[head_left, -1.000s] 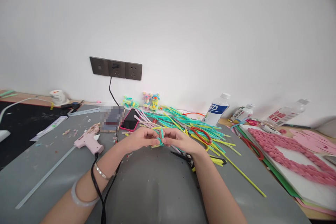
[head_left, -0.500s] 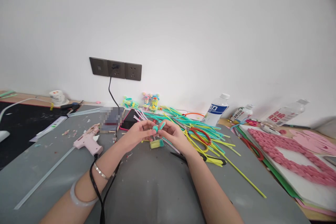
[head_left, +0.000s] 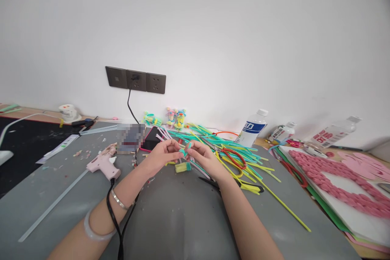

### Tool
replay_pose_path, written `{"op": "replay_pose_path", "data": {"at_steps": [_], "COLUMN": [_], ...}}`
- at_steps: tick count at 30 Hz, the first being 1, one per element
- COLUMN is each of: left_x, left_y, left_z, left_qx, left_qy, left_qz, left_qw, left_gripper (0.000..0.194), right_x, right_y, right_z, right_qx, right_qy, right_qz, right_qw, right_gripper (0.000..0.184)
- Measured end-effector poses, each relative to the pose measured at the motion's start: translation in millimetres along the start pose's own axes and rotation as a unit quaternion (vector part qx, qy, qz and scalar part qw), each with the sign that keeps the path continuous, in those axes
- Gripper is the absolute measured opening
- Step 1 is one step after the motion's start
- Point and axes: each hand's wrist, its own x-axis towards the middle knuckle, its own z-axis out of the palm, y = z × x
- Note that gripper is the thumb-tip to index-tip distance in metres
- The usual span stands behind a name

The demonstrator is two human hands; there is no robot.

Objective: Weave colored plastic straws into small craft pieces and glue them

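Observation:
Between my two hands is a small coil of teal pipe cleaner (head_left: pixel 183 151). My left hand (head_left: pixel 162 155) pinches the coil between thumb and fingertips. My right hand (head_left: pixel 203 159) is closed on the short free end, which points up beside the coil. Just below my fingers on the grey mat lies a small yellow and teal pipe cleaner piece (head_left: pixel 182 167). Loose teal and yellow pipe cleaners (head_left: pixel 256 158) are heaped behind and to the right of my right hand.
A pink glue gun (head_left: pixel 103 164) with a black cord lies left of my left forearm. Scissors with red handles (head_left: pixel 234 158) and black-handled scissors (head_left: pixel 255 189) lie to the right. A bottle (head_left: pixel 251 128) and finished pipe cleaner figures (head_left: pixel 176 118) stand by the wall.
The teal free end has turned more upright and closer to the coil as my right fingers moved in. My left hand keeps its pinch. The view has shifted slightly.

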Motion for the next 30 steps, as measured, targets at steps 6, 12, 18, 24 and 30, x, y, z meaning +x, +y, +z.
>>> {"op": "replay_pose_path", "data": {"at_steps": [6, 12, 18, 24, 30], "left_x": [-3.7, -4.6, -3.3, -1.9, -0.3], "left_y": [4.2, 7.6, 6.9, 7.9, 4.7], "left_z": [0.2, -4.8, -6.0, -3.1, -2.4], "left_qx": [0.031, 0.060, 0.060, -0.035, -0.070], "left_qy": [-0.061, -0.154, -0.087, -0.023, -0.015], "left_qz": [-0.007, -0.030, -0.022, -0.016, -0.006], "left_qw": [0.998, 0.986, 0.994, 0.999, 0.997], "left_gripper": [0.036, 0.036, 0.037, 0.042, 0.040], "right_x": [-4.3, -5.6, -4.0, -1.0, -0.7], "right_y": [-5.8, -6.0, -2.1, -2.0, -3.9], "right_z": [-6.0, -7.9, -5.8, -3.1, 0.6], "right_qx": [-0.017, -0.014, -0.006, 0.032, 0.007], "right_qy": [-0.081, -0.177, -0.096, -0.011, 0.006], "right_qz": [0.023, 0.066, 0.055, 0.008, -0.006], "right_qw": [0.996, 0.982, 0.994, 0.999, 1.000], "right_gripper": [0.029, 0.028, 0.026, 0.023, 0.025]}}
